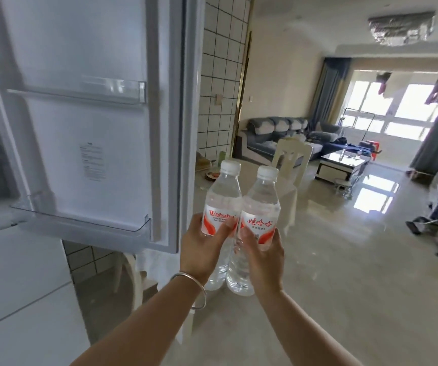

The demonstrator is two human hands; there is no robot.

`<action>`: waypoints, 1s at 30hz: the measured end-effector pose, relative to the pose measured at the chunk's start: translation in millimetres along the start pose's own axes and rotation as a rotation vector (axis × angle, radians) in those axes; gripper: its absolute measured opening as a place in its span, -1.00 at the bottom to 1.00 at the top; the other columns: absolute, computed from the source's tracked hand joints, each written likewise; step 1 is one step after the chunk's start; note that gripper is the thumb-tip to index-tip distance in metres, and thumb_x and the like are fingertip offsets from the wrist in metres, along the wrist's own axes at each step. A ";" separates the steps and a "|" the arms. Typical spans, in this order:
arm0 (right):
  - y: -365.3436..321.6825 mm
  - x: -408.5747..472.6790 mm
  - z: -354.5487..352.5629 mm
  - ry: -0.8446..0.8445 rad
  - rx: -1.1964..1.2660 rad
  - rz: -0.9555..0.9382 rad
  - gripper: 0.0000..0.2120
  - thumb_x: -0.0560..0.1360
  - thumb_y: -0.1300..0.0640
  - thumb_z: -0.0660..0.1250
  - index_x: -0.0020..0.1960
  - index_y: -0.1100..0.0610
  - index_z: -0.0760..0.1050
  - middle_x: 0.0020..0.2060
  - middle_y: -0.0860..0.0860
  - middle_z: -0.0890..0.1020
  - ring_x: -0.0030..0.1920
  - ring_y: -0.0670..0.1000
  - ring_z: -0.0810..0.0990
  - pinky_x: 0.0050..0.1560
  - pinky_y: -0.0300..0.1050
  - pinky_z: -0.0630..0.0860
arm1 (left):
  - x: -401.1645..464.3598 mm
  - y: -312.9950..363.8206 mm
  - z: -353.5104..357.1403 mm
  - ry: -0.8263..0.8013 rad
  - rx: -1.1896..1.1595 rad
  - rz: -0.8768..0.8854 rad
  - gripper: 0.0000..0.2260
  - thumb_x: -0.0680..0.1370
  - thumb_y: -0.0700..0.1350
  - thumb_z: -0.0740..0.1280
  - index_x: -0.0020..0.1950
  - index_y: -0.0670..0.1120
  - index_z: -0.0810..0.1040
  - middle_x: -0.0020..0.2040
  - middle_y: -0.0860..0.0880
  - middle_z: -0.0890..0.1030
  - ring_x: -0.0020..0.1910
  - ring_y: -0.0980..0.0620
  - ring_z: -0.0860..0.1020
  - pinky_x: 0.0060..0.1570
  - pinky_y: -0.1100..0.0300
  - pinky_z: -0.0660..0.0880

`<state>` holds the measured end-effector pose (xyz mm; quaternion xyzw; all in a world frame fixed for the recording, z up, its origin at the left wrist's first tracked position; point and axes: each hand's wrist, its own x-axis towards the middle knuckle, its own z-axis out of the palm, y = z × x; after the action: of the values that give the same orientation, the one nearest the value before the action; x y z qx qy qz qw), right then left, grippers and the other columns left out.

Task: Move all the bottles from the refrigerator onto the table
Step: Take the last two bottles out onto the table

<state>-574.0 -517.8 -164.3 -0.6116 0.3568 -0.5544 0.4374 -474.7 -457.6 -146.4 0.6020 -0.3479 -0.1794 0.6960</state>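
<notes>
**Two Water Bottles Held Beside the Open Refrigerator Door**

The left hand (202, 253) grips the left water bottle (221, 207) around its red-and-white label. The right hand (261, 256) grips the right water bottle (261, 210) the same way. Both bottles are upright, capped in white, and touching side by side in the air over the table (318, 286). The refrigerator door (93, 114) stands open at left, its shelves showing no bottles. A silver bangle (195, 289) sits on the left wrist. A cream chair (290, 157) stands beyond the table.
</notes>
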 end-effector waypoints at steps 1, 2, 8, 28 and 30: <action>8.4 9.2 -4.4 0.009 0.007 0.006 -0.76 0.36 0.02 0.49 -0.14 -0.12 0.43 -0.23 -0.20 0.60 -0.25 -0.37 0.59 -0.30 -0.44 0.48 | 5.7 -4.7 10.1 -0.005 0.012 -0.003 -0.56 0.27 0.25 0.45 -0.01 0.01 0.52 -0.14 0.08 0.66 -0.14 0.18 0.62 -0.21 0.39 0.49; 17.5 20.7 -8.1 0.015 0.009 0.013 -0.76 0.35 0.01 0.50 -0.14 -0.12 0.43 -0.23 -0.20 0.61 -0.25 -0.36 0.60 -0.28 -0.40 0.48 | 12.9 -9.5 21.6 -0.009 0.026 -0.007 -0.57 0.29 0.24 0.44 -0.01 0.01 0.52 -0.14 0.09 0.66 -0.15 0.19 0.62 -0.23 0.42 0.48; 59.3 117.5 -5.3 0.016 -0.014 0.009 -0.79 0.38 0.08 0.47 -0.14 -0.09 0.43 -0.28 -0.20 0.60 -0.29 -0.37 0.58 -0.32 -0.45 0.47 | 92.3 -44.2 86.1 0.056 0.051 -0.016 -0.65 0.35 0.17 0.45 -0.01 0.01 0.53 -0.19 0.13 0.64 -0.25 0.35 0.58 -0.27 0.41 0.45; 240.4 418.2 121.7 -0.402 0.125 0.232 -0.32 0.07 -0.36 0.49 0.00 0.08 0.54 -0.13 0.09 0.70 -0.09 0.13 0.70 -0.02 0.22 0.61 | 388.6 -195.3 175.9 0.212 0.179 -0.230 -0.35 0.18 0.47 0.28 0.01 0.02 0.59 -0.08 0.04 0.68 -0.06 0.02 0.64 0.06 0.05 0.54; 258.5 448.8 146.0 -0.548 0.129 0.265 -0.29 0.06 -0.39 0.48 0.03 0.05 0.54 -0.12 0.09 0.71 -0.08 0.13 0.70 -0.01 0.23 0.61 | 418.6 -217.1 172.4 0.255 0.166 -0.261 -0.32 0.14 0.49 0.32 0.03 0.02 0.59 -0.07 0.05 0.69 -0.06 0.03 0.65 0.07 -0.01 0.55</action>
<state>-358.1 -1004.7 -241.0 -0.6575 0.2662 -0.3284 0.6237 -268.4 -906.3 -237.4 0.7151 -0.1895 -0.1614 0.6532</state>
